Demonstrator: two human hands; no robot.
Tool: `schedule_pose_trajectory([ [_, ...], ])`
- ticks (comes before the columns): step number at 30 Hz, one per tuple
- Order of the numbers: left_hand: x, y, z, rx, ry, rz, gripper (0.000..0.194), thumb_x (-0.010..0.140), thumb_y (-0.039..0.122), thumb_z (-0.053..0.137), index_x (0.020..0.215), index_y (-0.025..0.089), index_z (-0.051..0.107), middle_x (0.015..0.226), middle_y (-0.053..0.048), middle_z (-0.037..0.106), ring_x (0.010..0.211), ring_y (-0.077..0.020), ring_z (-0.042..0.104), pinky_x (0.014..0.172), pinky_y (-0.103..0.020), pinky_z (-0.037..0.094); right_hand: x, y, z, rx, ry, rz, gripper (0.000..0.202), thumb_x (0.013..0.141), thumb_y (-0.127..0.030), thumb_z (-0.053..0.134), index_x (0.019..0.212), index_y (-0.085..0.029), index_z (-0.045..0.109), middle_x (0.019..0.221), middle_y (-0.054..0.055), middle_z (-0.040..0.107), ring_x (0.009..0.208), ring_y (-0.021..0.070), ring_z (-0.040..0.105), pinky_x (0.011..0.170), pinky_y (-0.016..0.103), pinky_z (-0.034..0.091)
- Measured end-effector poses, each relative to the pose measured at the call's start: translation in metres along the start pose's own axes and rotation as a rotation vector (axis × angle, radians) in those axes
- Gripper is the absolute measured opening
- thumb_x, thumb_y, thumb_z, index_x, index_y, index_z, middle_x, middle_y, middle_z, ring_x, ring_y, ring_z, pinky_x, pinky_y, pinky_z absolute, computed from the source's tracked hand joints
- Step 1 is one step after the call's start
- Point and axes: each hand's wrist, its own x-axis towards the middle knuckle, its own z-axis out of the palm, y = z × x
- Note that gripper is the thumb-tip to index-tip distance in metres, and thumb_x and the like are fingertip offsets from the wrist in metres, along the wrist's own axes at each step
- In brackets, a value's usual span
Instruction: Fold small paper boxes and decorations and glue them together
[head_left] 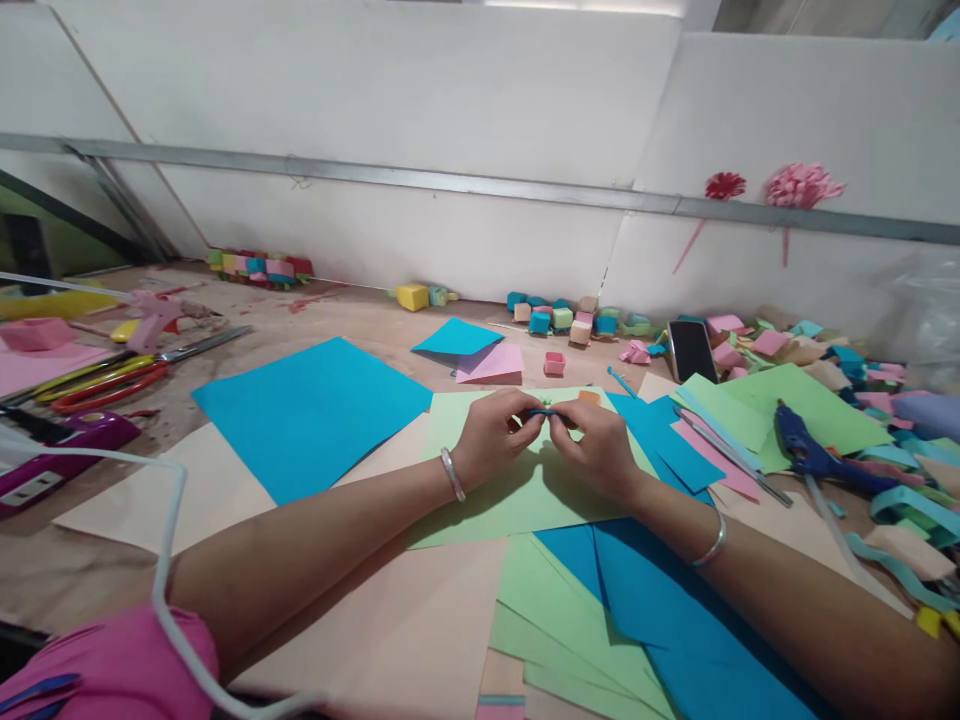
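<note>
Between the fingertips of my two hands is a thin blue paper strip (541, 411), narrow and looking folded or rolled. My left hand (495, 428) pinches its left end, and my right hand (592, 440) pinches the other end. Both hands are over a light green paper sheet (465, 510). Just behind them lies a small orange piece (589, 397), partly hidden by the right hand. A small pink paper box (554, 363) stands farther back, and a thin blue strip (621, 382) lies to its right.
Blue sheets (315, 410) and cream sheets (375, 620) overlap around me. A blue glue gun (810, 445), a phone (691, 350) and paper scraps lie right. Scissors (202, 345), a pink glue gun (154, 315) and a purple power strip (75, 455) are left. A white cord (169, 540) crosses my left arm.
</note>
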Motion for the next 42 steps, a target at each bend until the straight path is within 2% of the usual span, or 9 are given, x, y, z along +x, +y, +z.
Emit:
schedule_pose_trajectory([
  [14,0.000,0.001,0.000,-0.021,-0.005,-0.018,0.007,0.081,0.018,0.061,0.083,0.017,0.068,0.073,-0.001,0.068,0.064,-0.0106,0.060,0.055,-0.019,0.049,0.001,-0.003,-0.003,-0.013,-0.050,0.065,0.019,0.083,-0.021,0.050,0.072,-0.019,0.065,0.067,0.004,0.066,0.060,0.0149,0.054,0.060,0.027,0.035],
  [22,-0.003,0.014,0.002,-0.076,-0.012,0.003,0.011,0.080,0.012,0.060,0.087,0.015,0.066,0.078,-0.004,0.066,0.070,-0.0123,0.060,0.058,-0.021,0.051,0.004,-0.013,-0.009,0.088,-0.006,0.231,0.020,0.082,-0.023,0.051,0.069,-0.019,0.066,0.059,0.002,0.063,0.054,0.0136,0.052,0.055,0.026,0.035],
  [28,-0.004,0.012,0.002,0.089,-0.087,0.083,0.012,0.082,0.009,0.054,0.085,0.014,0.065,0.079,-0.005,0.065,0.070,-0.0143,0.059,0.063,-0.026,0.050,0.002,-0.016,-0.003,0.294,-0.066,0.393,0.020,0.081,-0.021,0.050,0.072,-0.017,0.068,0.065,0.003,0.070,0.060,0.0151,0.062,0.057,0.025,0.043],
  [31,-0.003,0.009,0.001,0.212,-0.127,0.151,0.016,0.088,0.012,0.048,0.086,0.012,0.064,0.080,-0.008,0.064,0.071,-0.0170,0.058,0.064,-0.029,0.049,0.004,-0.017,-0.001,0.368,-0.108,0.410,0.023,0.082,-0.021,0.047,0.077,-0.017,0.070,0.070,0.003,0.071,0.064,0.0155,0.063,0.058,0.024,0.046],
  [35,-0.002,0.006,0.001,0.279,-0.114,0.168,0.019,0.091,0.015,0.045,0.092,0.013,0.064,0.081,-0.008,0.063,0.071,-0.0176,0.058,0.063,-0.030,0.048,0.006,-0.017,-0.002,0.491,-0.147,0.435,0.023,0.078,-0.020,0.048,0.081,-0.017,0.071,0.077,0.002,0.071,0.071,0.0167,0.062,0.064,0.026,0.047],
  [42,-0.003,0.012,-0.002,0.284,-0.073,0.206,0.019,0.091,0.015,0.044,0.092,0.014,0.063,0.080,-0.008,0.062,0.071,-0.0164,0.057,0.062,-0.028,0.047,0.002,-0.015,-0.002,0.892,-0.162,0.625,0.028,0.072,-0.018,0.051,0.088,-0.017,0.075,0.080,0.004,0.071,0.079,0.0197,0.064,0.079,0.034,0.052],
])
